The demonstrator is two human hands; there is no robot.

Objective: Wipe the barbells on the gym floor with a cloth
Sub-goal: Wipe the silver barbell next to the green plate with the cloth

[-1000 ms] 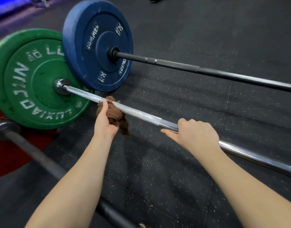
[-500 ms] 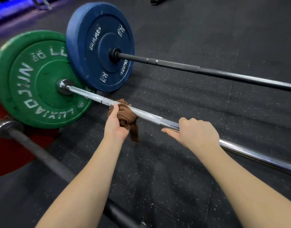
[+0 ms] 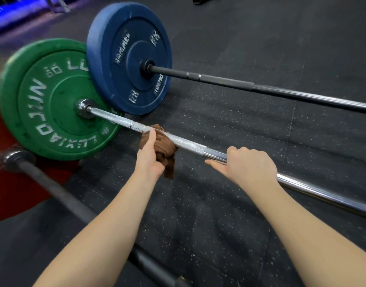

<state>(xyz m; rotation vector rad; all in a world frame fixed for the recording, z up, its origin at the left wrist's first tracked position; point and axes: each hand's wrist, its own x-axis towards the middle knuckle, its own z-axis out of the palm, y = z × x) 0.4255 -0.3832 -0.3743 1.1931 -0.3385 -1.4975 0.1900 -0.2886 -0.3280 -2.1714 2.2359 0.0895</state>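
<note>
A silver barbell bar (image 3: 190, 145) runs from a green plate (image 3: 43, 104) at the left down to the right edge. My left hand (image 3: 150, 156) grips a brown cloth (image 3: 164, 150) wrapped round this bar, a little right of the green plate. My right hand (image 3: 248, 167) curls over the smooth middle part of the same bar, thumb stretched out along it. Behind lies a second barbell, a dark bar (image 3: 250, 87) carrying a blue plate (image 3: 130, 59).
A third, dark bar (image 3: 59, 195) with a metal collar lies on the floor near my left forearm, over a red patch of floor (image 3: 10, 193). The floor is black speckled rubber matting (image 3: 219, 214). A blue-lit strip runs along the far left.
My left hand has slid the cloth to the right along the silver bar, away from the green plate and closer to my right hand. The right hand has stayed in place.
</note>
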